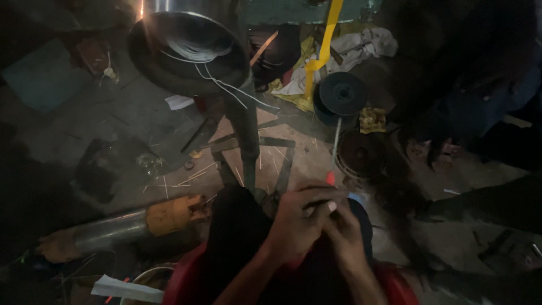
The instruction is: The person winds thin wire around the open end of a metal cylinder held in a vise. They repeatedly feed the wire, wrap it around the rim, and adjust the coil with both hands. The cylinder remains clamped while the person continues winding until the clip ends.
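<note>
My two hands meet low in the middle of the view, over a dark round part with a blue edge (357,199) that rests on my lap. My left hand (296,220) is curled, and a thin tool with a red tip (331,178) sticks up from its fingers. My right hand (345,236) lies against the left one with its fingertips pressed to the same spot. The dim light hides what the right fingers hold.
A metal bowl with loose wire (186,48) stands on a dark post (247,130). Beyond my hands lie a black spool (342,93) and a copper-wound ring (361,153). A steel cylinder with an orange end (172,214) lies at the left. Another person in dark clothes (468,85) crouches at the right.
</note>
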A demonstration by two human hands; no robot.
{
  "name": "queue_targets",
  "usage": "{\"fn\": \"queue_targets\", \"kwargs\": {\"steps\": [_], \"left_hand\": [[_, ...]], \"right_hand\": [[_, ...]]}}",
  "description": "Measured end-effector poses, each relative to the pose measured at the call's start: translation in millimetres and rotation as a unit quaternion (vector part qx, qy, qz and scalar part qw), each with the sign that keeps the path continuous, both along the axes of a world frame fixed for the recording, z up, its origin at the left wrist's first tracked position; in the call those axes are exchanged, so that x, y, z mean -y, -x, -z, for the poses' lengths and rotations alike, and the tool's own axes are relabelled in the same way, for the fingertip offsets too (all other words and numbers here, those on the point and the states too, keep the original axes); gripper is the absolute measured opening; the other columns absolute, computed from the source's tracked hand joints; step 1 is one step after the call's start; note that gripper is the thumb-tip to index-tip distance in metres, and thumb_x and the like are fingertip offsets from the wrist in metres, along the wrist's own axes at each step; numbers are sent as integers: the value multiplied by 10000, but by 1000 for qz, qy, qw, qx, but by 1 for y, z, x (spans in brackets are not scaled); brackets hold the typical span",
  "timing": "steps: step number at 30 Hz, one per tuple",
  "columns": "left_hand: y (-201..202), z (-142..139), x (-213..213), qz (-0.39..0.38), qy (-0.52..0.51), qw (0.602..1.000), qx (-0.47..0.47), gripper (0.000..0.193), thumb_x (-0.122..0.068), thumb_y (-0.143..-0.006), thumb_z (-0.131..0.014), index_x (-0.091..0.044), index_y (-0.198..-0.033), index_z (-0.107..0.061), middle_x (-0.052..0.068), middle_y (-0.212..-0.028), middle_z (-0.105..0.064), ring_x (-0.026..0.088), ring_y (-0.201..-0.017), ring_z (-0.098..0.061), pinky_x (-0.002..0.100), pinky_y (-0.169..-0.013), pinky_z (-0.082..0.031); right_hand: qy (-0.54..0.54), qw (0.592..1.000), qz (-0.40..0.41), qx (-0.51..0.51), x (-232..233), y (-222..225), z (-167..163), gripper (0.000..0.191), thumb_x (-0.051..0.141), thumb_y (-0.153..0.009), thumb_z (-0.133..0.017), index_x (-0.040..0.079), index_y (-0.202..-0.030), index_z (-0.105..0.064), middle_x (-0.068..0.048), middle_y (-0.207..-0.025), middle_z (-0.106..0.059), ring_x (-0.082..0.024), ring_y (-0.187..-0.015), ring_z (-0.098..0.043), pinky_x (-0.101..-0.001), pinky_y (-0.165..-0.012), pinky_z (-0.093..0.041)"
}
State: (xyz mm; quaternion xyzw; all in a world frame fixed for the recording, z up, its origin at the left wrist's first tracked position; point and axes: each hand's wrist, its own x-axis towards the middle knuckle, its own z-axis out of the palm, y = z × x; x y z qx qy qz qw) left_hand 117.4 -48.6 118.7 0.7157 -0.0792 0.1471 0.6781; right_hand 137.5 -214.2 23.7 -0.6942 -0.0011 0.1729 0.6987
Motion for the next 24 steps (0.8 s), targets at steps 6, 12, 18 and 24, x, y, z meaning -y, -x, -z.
{"fn": "queue_targets", "kwargs": {"steps": [6, 12, 18, 24], "left_hand": [[7, -2, -22, -36, -97, 990, -92, 202, -14, -929, -698, -26, -1127, -736, 122, -1143, -733, 191, -927, -766, 245, -709, -644], [14, 46, -20, -66, -123, 981, -131, 225, 50, -809, -724, 16, -1030, -748, 129, -1138, -735, 222, -974, -748, 313, -778, -609], [20, 107, -16, -68, 112, 949, -288, 293, 71, -777, -727, 0, -1061, -717, 113, -1067, -753, 215, -978, -750, 347, -817, -619], [14, 100, -27, -87, -28, 916, -389, 313, 69, -779, -706, -16, -1071, -778, 90, -943, -802, 188, -913, -758, 307, -821, -583]], "right_hand": [[84, 988, 56, 113, 82, -84, 59, 409, 201, -1022, -671, 43, -1399, -652, -97, -1125, -671, -171, -958, -609, -320, -841, -515], [468, 880, -63, -57, 146, -134, 134, 355, 220, -996, -661, 68, -1315, -684, -133, -1132, -697, -245, -979, -648, -383, -870, -539], [537, 832, -87, -111, 144, -155, 171, 307, 239, -970, -652, 93, -1232, -716, -170, -1139, -722, -320, -1000, -686, -446, -899, -562], [546, 834, -70, 33, 137, -152, 204, 300, 226, -890, -671, 105, -1150, -757, -204, -1180, -727, -398, -1064, -693, -477, -943, -559]]}}
